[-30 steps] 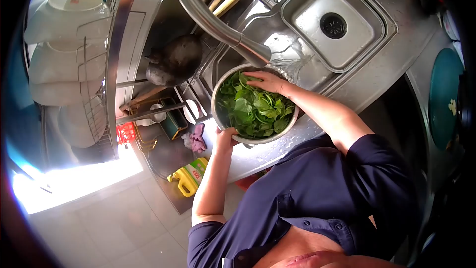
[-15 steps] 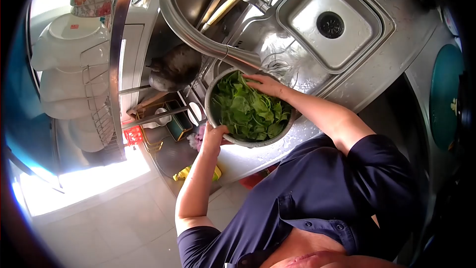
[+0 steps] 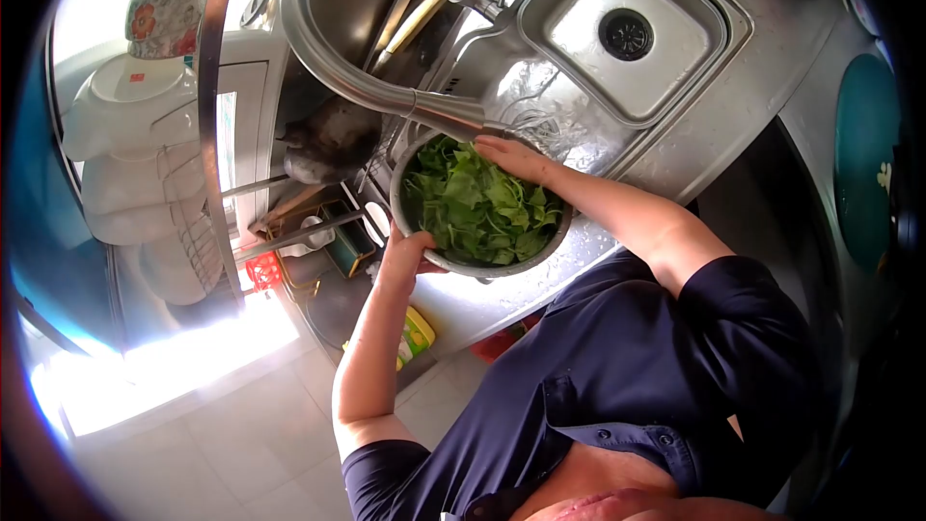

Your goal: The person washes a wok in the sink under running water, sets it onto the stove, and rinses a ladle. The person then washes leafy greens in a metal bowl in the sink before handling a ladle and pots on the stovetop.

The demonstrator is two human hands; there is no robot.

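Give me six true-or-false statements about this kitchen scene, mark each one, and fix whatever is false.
1. The left hand grips the bowl by its rim. True.
2. The bowl holds sliced carrots. False: it holds leafy greens.
3. The faucet is in the right hand. False: that hand is at the bowl's rim.
4. A drain shows in the square basin. True.
5. The bowl stands inside that basin. False: it is outside it.
6. The person's shirt is dark and short-sleeved. True.
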